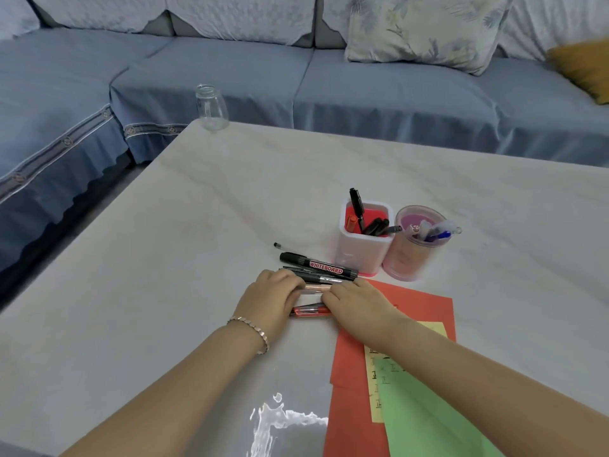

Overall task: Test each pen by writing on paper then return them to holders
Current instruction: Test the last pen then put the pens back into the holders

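Green paper (pixel 428 410): overlaps red paper (pixel 425 308).
Left grip (pixel 273 296): pinches pink pen (pixel 316 287), left end.
Right grip (pixel 357 303): pinches its other end.

"WHITEBOARD" printed on black marker (pixel 319 266); handwritten marks on yellow paper (pixel 375 374), unreadable

Left hand (pixel 273 300), right hand (pixel 357 303) palms down, fingers curled on pen (pixel 316 287).

Left hand (pixel 271 296) and right hand (pixel 357 301) grip pink pen (pixel 315 287); whiteboard marker (pixel 324 267) just beyond.
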